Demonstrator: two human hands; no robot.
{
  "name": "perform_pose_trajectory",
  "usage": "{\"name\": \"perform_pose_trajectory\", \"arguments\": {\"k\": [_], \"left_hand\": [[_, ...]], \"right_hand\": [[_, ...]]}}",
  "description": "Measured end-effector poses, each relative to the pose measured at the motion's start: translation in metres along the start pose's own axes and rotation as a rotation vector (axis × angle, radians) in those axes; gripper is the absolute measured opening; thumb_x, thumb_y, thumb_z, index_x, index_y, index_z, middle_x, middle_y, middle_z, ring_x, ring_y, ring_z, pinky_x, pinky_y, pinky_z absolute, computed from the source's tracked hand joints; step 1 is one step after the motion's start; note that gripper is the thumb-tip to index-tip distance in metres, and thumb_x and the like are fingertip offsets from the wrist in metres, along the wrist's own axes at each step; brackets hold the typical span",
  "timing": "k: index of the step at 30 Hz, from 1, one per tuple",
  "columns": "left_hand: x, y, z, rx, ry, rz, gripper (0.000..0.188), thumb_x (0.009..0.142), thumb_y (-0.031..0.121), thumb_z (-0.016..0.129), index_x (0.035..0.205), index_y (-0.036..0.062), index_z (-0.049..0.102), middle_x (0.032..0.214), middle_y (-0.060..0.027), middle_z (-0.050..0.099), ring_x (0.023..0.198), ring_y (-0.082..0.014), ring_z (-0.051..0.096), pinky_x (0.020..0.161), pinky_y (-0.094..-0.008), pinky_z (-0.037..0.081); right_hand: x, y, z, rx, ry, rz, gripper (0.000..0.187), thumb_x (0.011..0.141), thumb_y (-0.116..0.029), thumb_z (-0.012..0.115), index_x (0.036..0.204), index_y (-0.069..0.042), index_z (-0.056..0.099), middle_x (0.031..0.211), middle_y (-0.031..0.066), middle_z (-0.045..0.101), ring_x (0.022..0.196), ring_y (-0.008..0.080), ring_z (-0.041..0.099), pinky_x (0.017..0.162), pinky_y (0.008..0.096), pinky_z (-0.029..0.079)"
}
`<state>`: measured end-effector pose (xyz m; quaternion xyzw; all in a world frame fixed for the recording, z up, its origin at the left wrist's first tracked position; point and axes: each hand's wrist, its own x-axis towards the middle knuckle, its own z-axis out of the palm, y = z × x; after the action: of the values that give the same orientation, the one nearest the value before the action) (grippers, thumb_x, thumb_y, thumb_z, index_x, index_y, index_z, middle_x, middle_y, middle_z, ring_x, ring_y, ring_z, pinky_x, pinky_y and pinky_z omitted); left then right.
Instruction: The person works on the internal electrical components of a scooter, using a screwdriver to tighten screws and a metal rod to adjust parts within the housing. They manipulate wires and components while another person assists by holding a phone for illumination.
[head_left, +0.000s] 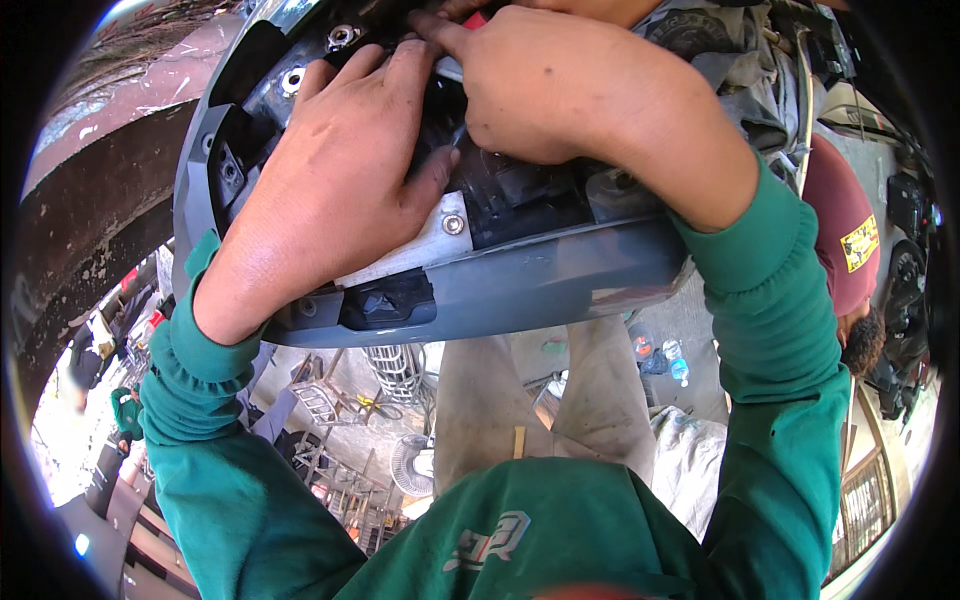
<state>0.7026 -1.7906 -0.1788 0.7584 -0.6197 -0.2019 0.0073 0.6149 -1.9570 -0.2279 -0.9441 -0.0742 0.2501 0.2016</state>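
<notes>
A dark grey curved plastic body panel [520, 280], like the tail of a motorcycle, lies in front of me. A silver metal bracket [410, 245] with a bolt [453, 224] is set inside it. My left hand [340, 190] rests over the bracket and the black inner parts, fingers stretched out and thumb apart. To its right, my right hand [540, 85] reaches across with the index finger extended and the other fingers curled under. A pale bar [448, 68] shows beside those curled fingers; what they grip is hidden. Just beyond is a small red thing [474, 20].
Another person's forearm [600, 8] comes in at the top edge. A person in a maroon shirt [840, 220] is at the right, beside dark machine parts [905, 270]. Below are metal racks [395, 370], a fan [410, 465] and a plastic bottle [676, 362] on the floor.
</notes>
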Motion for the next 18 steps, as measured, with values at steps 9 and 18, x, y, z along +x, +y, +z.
{"name": "perform_pose_trajectory", "arguments": {"k": [9,18], "left_hand": [[-0.008,0.001,0.008,0.123,0.095,0.130,0.062,0.093,0.017,0.067,0.144,-0.0074,0.042,0.125,-0.0303,0.060,0.125,-0.0449,0.053,0.108,-0.0507,0.037],[-0.015,-0.001,0.009,0.093,0.116,0.145,0.063,0.092,0.020,0.062,0.143,-0.0106,0.041,0.122,-0.0333,0.060,0.126,-0.0462,0.052,0.110,-0.0515,0.035]], "right_hand": [[-0.044,-0.011,-0.024,-0.225,0.154,-0.169,0.026,0.075,-0.018,0.070,0.089,0.002,0.080,0.134,0.0365,0.058,0.090,0.0350,0.075,0.079,0.0381,0.063],[-0.037,-0.019,-0.016,-0.613,0.059,-0.169,0.020,0.075,-0.019,0.069,0.074,-0.001,0.078,0.137,0.0368,0.055,0.085,0.0346,0.073,0.074,0.0392,0.063]]}}
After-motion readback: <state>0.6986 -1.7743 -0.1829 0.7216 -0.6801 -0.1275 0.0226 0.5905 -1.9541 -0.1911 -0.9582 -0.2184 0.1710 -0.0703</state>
